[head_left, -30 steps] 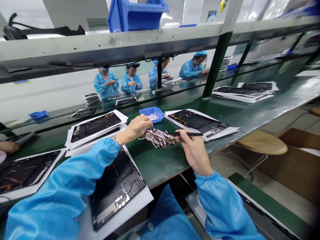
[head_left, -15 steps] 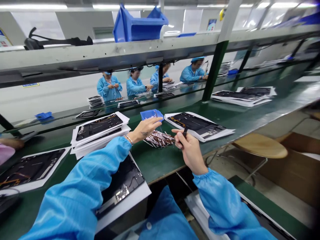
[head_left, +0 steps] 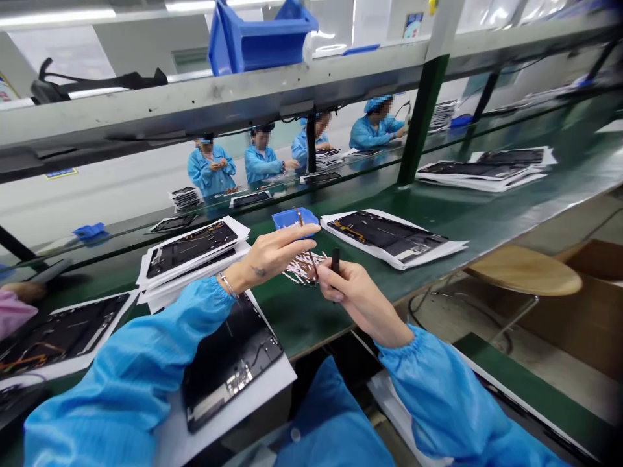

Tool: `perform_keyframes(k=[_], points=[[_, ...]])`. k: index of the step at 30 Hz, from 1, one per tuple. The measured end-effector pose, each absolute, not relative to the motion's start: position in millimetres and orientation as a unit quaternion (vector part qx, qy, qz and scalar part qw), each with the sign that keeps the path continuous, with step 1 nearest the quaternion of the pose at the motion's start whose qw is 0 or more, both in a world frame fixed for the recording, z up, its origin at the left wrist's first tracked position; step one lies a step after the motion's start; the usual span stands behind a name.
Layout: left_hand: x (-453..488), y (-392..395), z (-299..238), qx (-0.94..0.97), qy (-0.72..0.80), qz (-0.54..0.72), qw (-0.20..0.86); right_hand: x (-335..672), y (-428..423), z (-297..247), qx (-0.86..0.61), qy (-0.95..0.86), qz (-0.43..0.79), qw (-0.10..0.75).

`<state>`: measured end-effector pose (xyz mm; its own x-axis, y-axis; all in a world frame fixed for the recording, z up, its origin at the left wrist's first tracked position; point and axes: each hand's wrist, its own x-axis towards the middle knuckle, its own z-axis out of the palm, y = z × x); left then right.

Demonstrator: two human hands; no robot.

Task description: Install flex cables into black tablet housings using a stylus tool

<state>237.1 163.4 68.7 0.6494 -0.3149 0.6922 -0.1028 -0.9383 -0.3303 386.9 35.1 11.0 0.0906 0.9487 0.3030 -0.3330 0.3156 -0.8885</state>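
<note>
My left hand [head_left: 275, 256] reaches in from the left, fingers closed on a thin copper-brown flex strip [head_left: 298, 215]. The strip stands upright above the fingers and comes out below them; the thumb is hidden. Its lower end meets the thumb and index fingertips of my right hand [head_left: 348, 292]. A short black stick-like tool [head_left: 335, 259] is also gripped in that hand, pointing up. Behind and under the fingers lies a pile of brown and white strips [head_left: 299, 275]. Below my left forearm a black device panel [head_left: 238, 363] rests on white sheets.
A blue bin [head_left: 306, 217] stands behind the pile. Stacked panels on white sheets [head_left: 228, 227] sit left, another panel [head_left: 394, 237] right. A shelf [head_left: 253, 91] with a larger blue bin runs overhead. Co-workers in blue sit opposite; another person's pink sleeve [head_left: 17, 318] shows far left.
My right hand has moved left and tipped the black tool upright, its fingertips now at the strip's lower end. My left hand has shifted slightly, and the view has tilted a little.
</note>
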Motion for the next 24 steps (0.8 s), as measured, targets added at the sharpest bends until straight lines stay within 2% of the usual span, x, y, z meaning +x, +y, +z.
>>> perform_keyframes(k=[5,8,10,12,14,16,18,24], points=[[210.1,144.9,68.7,-0.906,0.107,-0.383,0.143,369.0,30.1,4.7,-0.385,-0.514,0.411,0.647],[172.3,112.6,60.9,-0.909,-0.024,-0.409,0.079,350.9,25.3,-2.0,-0.425,-0.549,0.341,0.634],[143.8,86.3,49.7,-0.871,-0.175,-0.456,-0.056,336.6,21.4,-5.3,-0.431,-0.579,0.327,0.61],[118.8,62.0,36.4,-0.807,-0.303,-0.442,-0.249,320.7,17.7,-6.1,-0.422,-0.616,0.33,0.578],[99.9,43.3,25.1,-0.741,-0.358,-0.392,-0.412,303.6,14.6,-4.4,-0.404,-0.662,0.33,0.539],[86.4,30.7,18.9,-0.693,-0.369,-0.381,-0.488,286.3,12.1,-1.3,-0.386,-0.705,0.324,0.499],[76.2,22.4,17.9,-0.68,-0.367,-0.407,-0.486,270.7,10.3,1.9,-0.372,-0.737,0.315,0.468],[51.6,10.8,24.9,-0.763,-0.362,-0.441,-0.304,242.7,8.0,6.5,-0.361,-0.782,0.289,0.419]])
